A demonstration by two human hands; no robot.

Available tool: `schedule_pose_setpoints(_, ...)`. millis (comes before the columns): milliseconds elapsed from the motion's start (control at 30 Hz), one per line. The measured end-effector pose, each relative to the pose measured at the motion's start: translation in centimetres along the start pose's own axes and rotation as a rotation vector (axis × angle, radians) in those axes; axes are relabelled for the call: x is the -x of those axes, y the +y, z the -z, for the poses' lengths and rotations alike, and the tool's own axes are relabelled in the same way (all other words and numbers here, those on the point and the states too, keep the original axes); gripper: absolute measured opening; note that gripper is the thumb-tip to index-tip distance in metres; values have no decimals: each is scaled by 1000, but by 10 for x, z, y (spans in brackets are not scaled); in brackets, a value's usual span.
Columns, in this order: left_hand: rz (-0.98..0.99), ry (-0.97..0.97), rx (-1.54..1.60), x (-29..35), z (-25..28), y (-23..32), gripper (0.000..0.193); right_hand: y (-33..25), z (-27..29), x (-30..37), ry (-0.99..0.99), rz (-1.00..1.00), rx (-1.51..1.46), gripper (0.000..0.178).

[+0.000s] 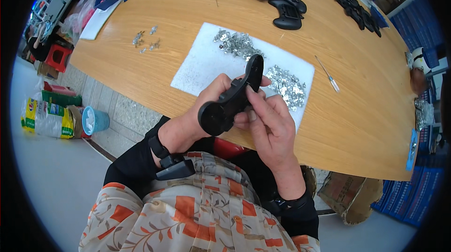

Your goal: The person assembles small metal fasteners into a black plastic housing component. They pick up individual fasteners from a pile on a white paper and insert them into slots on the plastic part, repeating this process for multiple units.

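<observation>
1. Wooden table [338, 130] carries white foam [197, 64] with two piles of loose metal parts [287, 88].
2. Above the foam's near edge, left hand [203, 104] and right hand [274, 127] together grip one black controller [236, 96], seemingly unfinished.
3. Whether other controllers [287, 10] beyond are finished, I cannot tell.

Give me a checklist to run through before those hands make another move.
1. Black gamepad supported: ok, the left hand grips it above the table.
2. Right hand at the gamepad: ok, its fingers are against it.
3. Small part pinched by the right hand: cannot tell, too small or hidden.
4. Metal pieces all on the white pad: not ok; two piles are there, but some loose pieces lie on the table to the left.
5. Slim tool off the pad: ok, on the table to its right.
</observation>
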State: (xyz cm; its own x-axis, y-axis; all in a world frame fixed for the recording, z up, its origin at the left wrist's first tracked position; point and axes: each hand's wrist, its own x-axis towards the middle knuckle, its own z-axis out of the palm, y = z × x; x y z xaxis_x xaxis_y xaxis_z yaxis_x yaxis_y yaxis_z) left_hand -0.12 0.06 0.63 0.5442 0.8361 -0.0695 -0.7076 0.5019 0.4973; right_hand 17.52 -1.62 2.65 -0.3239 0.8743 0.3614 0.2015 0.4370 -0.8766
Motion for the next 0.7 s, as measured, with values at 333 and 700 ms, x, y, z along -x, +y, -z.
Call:
schedule_pose_setpoints(333, -122, 310, -541, -5, -23, 33, 50, -4, 39, 10, 3, -342, -641, 43)
schedule_pose_setpoints(700, -168, 293, -348, 4, -23, 32, 56, -8, 13, 4, 133, -474, -527, 38)
